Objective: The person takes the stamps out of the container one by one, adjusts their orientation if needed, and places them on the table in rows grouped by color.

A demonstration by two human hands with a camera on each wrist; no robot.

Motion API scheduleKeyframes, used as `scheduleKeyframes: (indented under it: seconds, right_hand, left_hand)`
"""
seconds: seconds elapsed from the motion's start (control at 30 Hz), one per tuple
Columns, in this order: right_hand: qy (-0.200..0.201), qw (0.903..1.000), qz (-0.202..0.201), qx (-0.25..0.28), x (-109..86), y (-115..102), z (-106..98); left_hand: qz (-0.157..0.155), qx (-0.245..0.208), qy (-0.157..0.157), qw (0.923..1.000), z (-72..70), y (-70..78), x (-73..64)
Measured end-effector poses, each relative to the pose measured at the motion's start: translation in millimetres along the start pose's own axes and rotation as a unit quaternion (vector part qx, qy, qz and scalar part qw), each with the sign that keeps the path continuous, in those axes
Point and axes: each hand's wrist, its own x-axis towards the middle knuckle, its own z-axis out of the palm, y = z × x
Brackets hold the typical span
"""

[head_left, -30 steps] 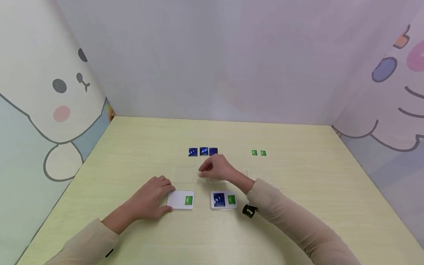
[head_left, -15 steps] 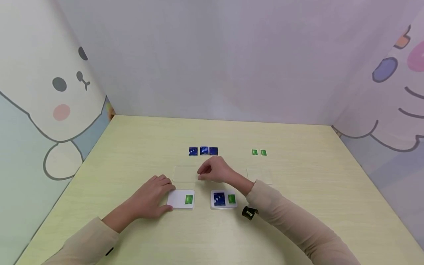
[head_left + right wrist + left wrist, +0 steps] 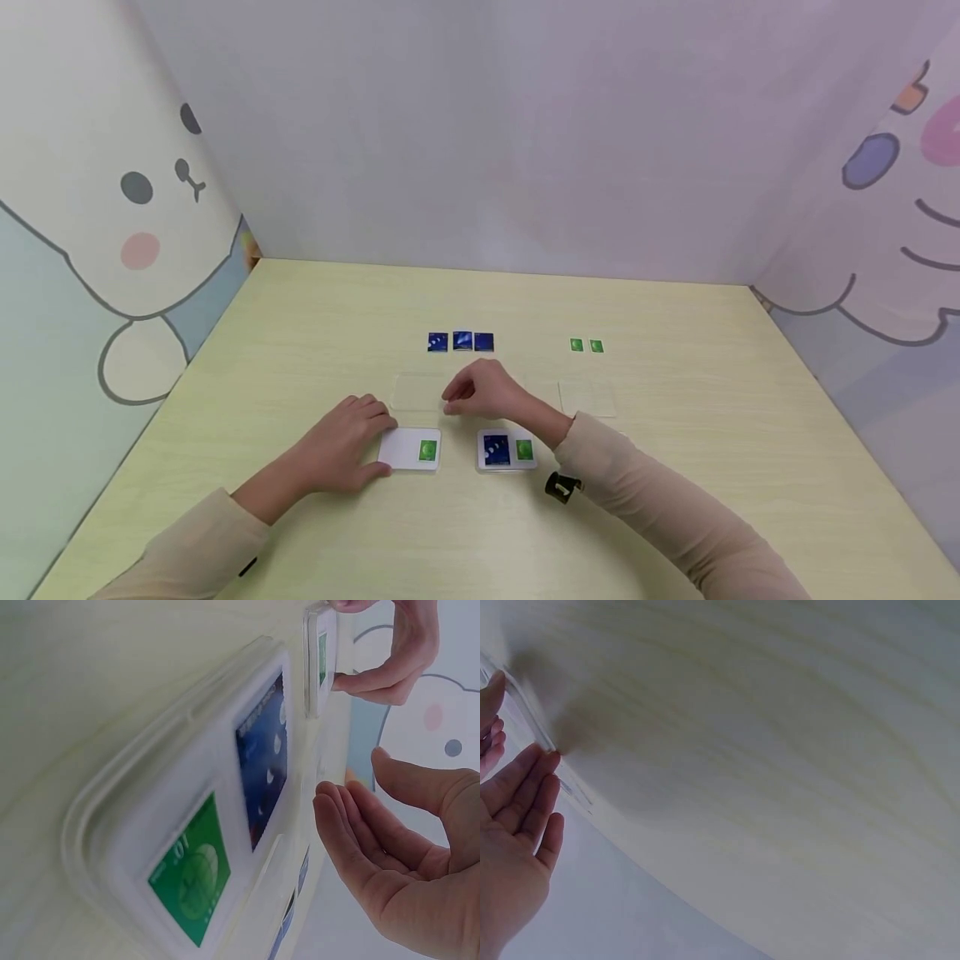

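My left hand (image 3: 345, 446) holds the left end of a white card in a clear case (image 3: 400, 450), thumb at the near corner and fingers at the far one. A green stamp (image 3: 427, 451) lies near its right end. My right hand (image 3: 483, 389) hovers beyond the two cases, fingers bent and thumb apart from them in the right wrist view, with nothing visible between. A clear plastic cover (image 3: 416, 392) lies just left of its fingertips. Nearer me on the right is a second white case (image 3: 157, 825) bearing a blue stamp (image 3: 262, 761) and a green stamp (image 3: 193, 874).
Three blue stamps (image 3: 462, 341) lie in a row farther back. Two small green stamps (image 3: 587, 345) sit to their right. Another clear cover (image 3: 587, 398) lies right of my right hand. Curtains with cartoon figures (image 3: 135, 217) enclose the pale wooden table (image 3: 337, 325).
My right hand has shifted slightly left and toward me, to the right edge of the clear cover. My left hand stays on the white case.
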Motion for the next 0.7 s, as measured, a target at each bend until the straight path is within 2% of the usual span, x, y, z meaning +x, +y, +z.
scheduleKeyframes:
  seconds: [0.7]
  right_hand:
    - [-0.035, 0.9993, 0.001, 0.010, -5.6, -8.1, 12.5]
  left_hand:
    - [-0.003, 0.004, -0.008, 1.0000, -2.9, 1.0, 0.9]
